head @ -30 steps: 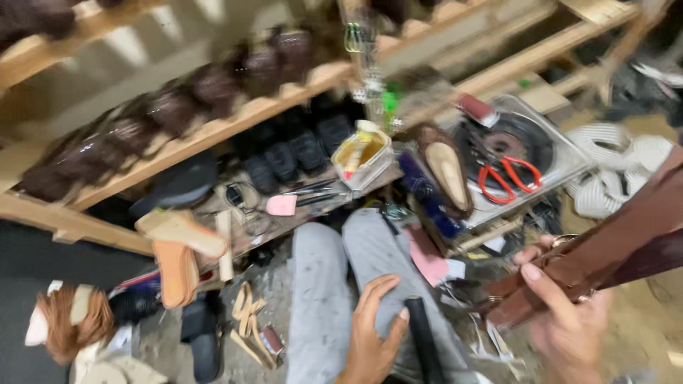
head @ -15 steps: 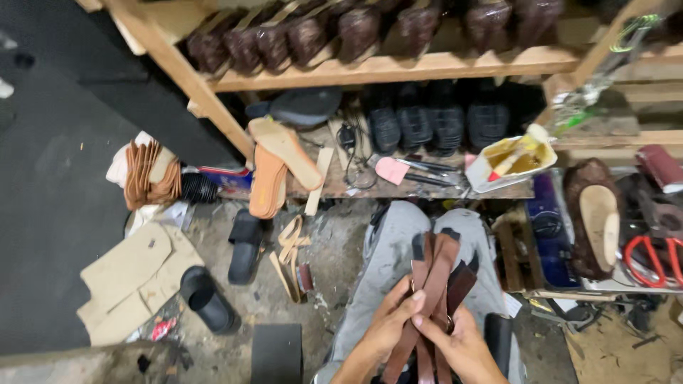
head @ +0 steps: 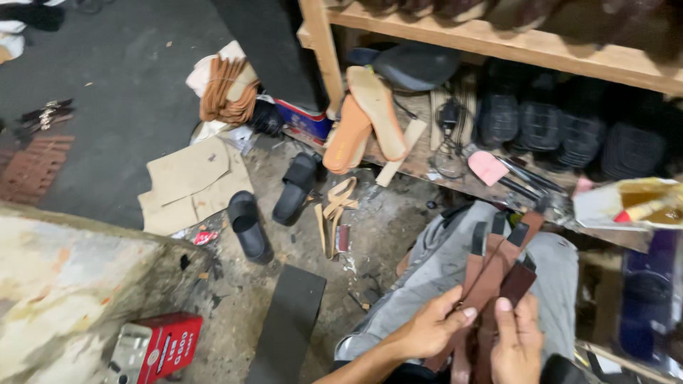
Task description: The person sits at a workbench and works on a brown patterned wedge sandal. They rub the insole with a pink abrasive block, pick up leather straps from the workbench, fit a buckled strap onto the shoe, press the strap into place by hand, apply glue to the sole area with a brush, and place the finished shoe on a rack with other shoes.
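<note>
Both hands hold a bundle of brown leather straps (head: 491, 277) over the person's lap, above grey trousers (head: 455, 270). The left hand (head: 430, 331) grips the bundle from the side, thumb pressed on a strap; the right hand (head: 516, 341) closes on the lower part, thumb up along the front. On the dirty floor nearby lie two black sandals (head: 270, 206), tan cardboard pieces (head: 188, 185) and a red tin (head: 160, 348).

A red rectangular box (head: 162, 346) lies far left of the fingers (head: 455, 315) (white lettering on its face).
</note>
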Tool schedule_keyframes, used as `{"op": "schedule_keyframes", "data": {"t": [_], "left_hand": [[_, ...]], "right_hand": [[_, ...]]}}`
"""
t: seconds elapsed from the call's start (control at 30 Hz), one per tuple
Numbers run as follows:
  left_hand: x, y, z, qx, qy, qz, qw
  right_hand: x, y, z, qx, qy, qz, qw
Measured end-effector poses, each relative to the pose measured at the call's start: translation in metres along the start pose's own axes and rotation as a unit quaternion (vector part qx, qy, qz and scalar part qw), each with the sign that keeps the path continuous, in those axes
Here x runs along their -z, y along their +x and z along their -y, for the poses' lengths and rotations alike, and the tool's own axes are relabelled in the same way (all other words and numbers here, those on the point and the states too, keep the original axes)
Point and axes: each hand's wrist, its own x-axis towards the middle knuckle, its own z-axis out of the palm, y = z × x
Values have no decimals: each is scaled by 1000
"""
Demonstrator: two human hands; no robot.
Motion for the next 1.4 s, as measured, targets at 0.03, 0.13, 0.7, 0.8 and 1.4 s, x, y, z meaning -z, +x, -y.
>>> {"op": "schedule_keyframes", "data": {"t": [0.03,0.13,0.7,0.8,1.4], "left_hand": [[1,0,-2,-17,9,-7,1000],[1,6,-3,-24,-22,-30,999],[47,42,11,-84,-81,-216,969],[51,48,6,-84,-85,-223,968],[42,59,10,-64,-119,-204,970]], "right_hand": [[0,4,0,9,-32,-2,999],[-1,21,1,-76,20,-6,997],[-6,78,25,-124,58,75,988],[2,86,28,-115,165,95,975],[-28,82,25,-112,-102,125,981]]}}
